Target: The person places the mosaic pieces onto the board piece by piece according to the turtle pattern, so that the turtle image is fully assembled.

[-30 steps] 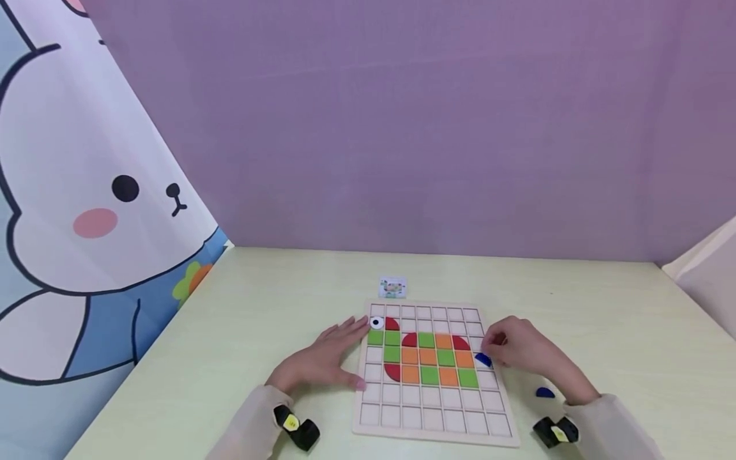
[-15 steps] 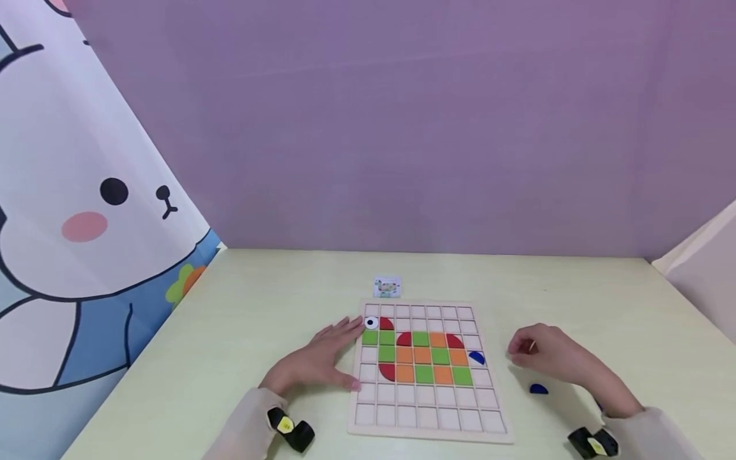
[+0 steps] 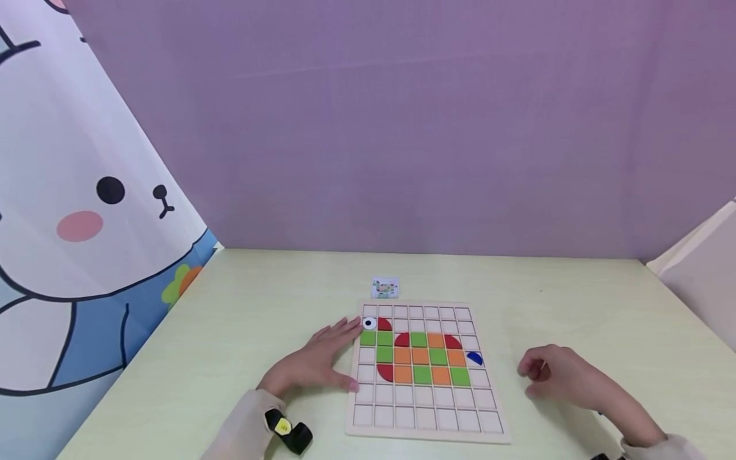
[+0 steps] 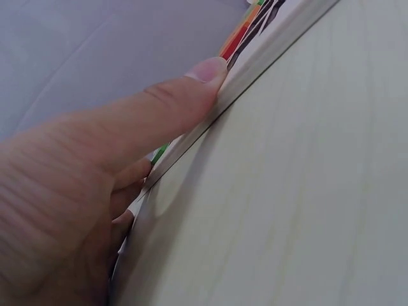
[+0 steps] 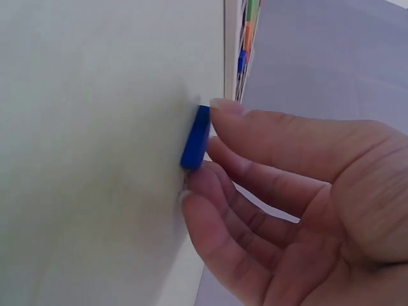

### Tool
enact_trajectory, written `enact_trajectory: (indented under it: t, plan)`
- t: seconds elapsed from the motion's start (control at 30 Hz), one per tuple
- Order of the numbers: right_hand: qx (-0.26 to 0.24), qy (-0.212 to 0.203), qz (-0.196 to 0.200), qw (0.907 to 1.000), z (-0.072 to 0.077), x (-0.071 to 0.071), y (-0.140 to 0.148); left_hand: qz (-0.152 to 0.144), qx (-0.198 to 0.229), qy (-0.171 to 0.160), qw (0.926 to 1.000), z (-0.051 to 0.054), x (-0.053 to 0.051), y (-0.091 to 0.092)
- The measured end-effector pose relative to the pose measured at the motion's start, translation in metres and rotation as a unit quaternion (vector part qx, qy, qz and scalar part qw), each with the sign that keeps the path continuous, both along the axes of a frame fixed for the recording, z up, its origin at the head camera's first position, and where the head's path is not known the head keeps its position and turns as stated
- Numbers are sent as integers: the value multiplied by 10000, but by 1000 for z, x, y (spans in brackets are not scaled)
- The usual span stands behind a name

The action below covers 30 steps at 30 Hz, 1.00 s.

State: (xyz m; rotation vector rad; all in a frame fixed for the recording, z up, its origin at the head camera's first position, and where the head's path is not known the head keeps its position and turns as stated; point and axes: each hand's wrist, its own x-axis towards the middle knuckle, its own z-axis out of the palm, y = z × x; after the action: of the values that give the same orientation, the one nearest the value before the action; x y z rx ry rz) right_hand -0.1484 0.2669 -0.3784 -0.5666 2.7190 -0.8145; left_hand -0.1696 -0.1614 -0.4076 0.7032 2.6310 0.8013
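Note:
My left hand (image 3: 313, 364) rests on the left edge of a pale wooden grid board (image 3: 425, 418), fingers spread; in the left wrist view the thumb (image 4: 172, 105) presses its rim. On the board, green (image 3: 421, 374), orange (image 3: 420, 356) and red (image 3: 402, 340) tiles form a patterned shape, with a round eye tile (image 3: 369, 323) at upper left. A blue half-round tile (image 3: 474, 358) sits in a right-hand cell. Right of the board, my right hand (image 3: 566, 377) pinches another blue half-round tile (image 5: 196, 139) between thumb and fingertips, close to the table; the head view hides that tile.
A small picture card (image 3: 385, 287) lies behind the board. A bit of something blue (image 3: 600, 413) shows beside my right wrist. The pale table (image 3: 287, 287) ends at a purple cloth wall (image 3: 431, 128), with a cartoon-printed cloth (image 3: 109, 268) at left.
My right hand has let go of the blue tile on the board and moved right and nearer to me, onto the blue tile on the table. The left hand stays on the board.

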Motion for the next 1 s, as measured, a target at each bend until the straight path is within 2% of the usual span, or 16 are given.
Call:
enact_trajectory:
  t: [0.3, 0.57, 0.77, 1.0]
  plan:
    - [119, -58, -207, 9997, -7, 5, 3, -5, 28, 2, 10000, -1, 1, 0]
    - [53, 79, -320, 9994, -10, 9, 10, -28, -21, 30, 10000, -2, 0, 0]
    - [4, 226, -203, 9995, -10, 11, 8, -23, -25, 28, 10000, 0, -1, 0]
    - [388, 444, -391, 9975, -7, 9, -7, -87, 64, 61, 9999, -2, -1, -1]
